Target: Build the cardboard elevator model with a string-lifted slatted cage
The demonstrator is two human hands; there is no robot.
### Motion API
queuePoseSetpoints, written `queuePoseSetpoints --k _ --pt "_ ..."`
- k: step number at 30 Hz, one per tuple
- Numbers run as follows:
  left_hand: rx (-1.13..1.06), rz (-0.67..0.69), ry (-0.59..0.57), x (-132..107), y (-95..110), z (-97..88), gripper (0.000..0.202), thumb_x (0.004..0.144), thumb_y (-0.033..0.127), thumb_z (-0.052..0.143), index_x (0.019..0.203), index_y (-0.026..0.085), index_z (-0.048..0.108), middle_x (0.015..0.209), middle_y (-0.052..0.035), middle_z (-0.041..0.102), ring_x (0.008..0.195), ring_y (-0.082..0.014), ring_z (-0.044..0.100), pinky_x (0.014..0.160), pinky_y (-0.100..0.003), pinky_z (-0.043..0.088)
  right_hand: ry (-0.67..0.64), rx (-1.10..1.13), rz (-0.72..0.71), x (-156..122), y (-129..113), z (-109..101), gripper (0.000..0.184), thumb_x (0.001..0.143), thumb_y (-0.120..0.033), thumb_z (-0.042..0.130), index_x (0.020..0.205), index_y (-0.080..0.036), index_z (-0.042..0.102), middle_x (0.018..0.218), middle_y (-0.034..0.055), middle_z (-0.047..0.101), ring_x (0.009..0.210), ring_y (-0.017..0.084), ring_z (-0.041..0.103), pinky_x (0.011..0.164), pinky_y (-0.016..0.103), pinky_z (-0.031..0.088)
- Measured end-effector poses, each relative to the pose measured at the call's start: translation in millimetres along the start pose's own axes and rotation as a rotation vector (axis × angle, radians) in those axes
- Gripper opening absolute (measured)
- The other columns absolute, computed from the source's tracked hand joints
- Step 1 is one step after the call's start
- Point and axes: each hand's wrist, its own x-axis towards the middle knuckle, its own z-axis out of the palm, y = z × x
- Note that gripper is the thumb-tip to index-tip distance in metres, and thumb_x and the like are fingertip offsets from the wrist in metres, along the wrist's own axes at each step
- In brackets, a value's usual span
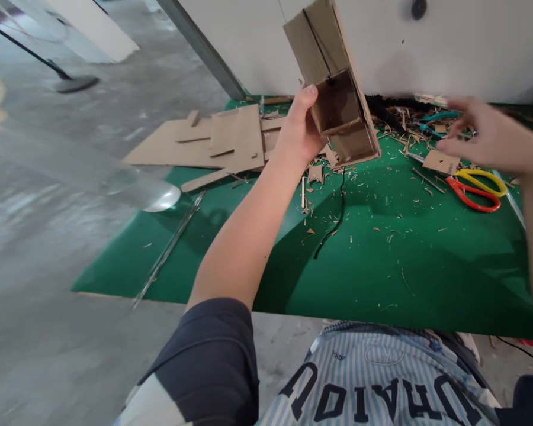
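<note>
A long, shallow cardboard box (322, 59) is held up above the table (377, 278), clear of its surface. Its long axis stands steeply tilted in the view: the upper end leans to the left, the lower end sits to the right, and the open face is turned toward the wearer. Partway along it is a square open compartment (337, 103), its mouth also facing the wearer. A thin black cord (316, 44) runs down the upper panel to the compartment's edge. Another black cord (341, 204) shows below the lower end and curves onto the table.

The left hand (302, 121) grips the box from its left side, thumb against the compartment's edge, the other fingers mostly hidden behind. The right hand (475, 133) is blurred, beside the teal-handled pliers (432, 130); its thumb and forefinger are apart, the rest curled, and whether it touches the handles cannot be told. Below it are red-and-yellow scissors (484, 208), blades toward the upper left, partly under a cardboard scrap (439, 161) with tiny, unreadable print.

Flat cardboard sheets (237, 139) lie to the left, shavings around. Large dark letters cross the striped shirt (377, 378), too distorted to read surely.
</note>
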Motion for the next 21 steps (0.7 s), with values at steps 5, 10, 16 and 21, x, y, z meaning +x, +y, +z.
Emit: queuePoseSetpoints --k 5,10,16,21 --pt "-0.058 -0.041 -0.037 -8.1 2.8 17.7 0.048 0.101 0.043 0.022 0.136 0.038 0.055 0.122 0.0143 0.075 0.161 -0.0137 -0.013 0.134 -0.05 -0.009 -0.214 0.154 -0.003 3.9 -7.4 70.5 0.108 0.077 -0.058 0.079 0.163 -0.017 0.027 0.139 0.017 0.062 0.126 0.03 0.061 0.096 0.04 0.053" --pt "0.009 -0.01 -0.068 -14.2 3.7 24.9 0.051 0.093 0.037 0.045 0.143 0.034 0.053 0.132 0.0096 0.071 0.163 -0.0196 -0.001 0.137 -0.049 0.0 -0.55 0.007 -0.006 -1.2 -25.0 60.4 0.05 0.089 -0.058 0.065 0.125 -0.023 0.069 0.064 -0.0005 0.063 0.06 0.016 0.058 0.063 0.032 0.048" --pt "-0.021 -0.046 -0.046 -10.6 3.5 22.1 0.057 0.091 0.036 0.04 0.148 0.037 0.047 0.135 0.0117 0.07 0.163 -0.0185 0.006 0.138 -0.049 0.006 -0.546 0.065 0.028 -10.1 -39.7 24.5 0.048 0.096 -0.061 0.053 0.076 -0.021 0.07 0.052 -0.0036 0.036 0.048 0.007 0.031 0.05 0.028 0.026" --pt "0.089 -0.017 -0.019 4.3 -3.9 9.7 0.05 0.085 0.038 0.051 0.133 0.049 0.055 0.124 0.0141 0.074 0.161 -0.0209 0.02 0.135 -0.052 0.025 -0.119 0.445 -0.068 -13.7 -23.9 -11.4 0.054 0.092 -0.066 0.05 0.064 -0.02 0.057 0.051 -0.0077 0.026 0.044 0.001 0.023 0.052 0.027 0.022"
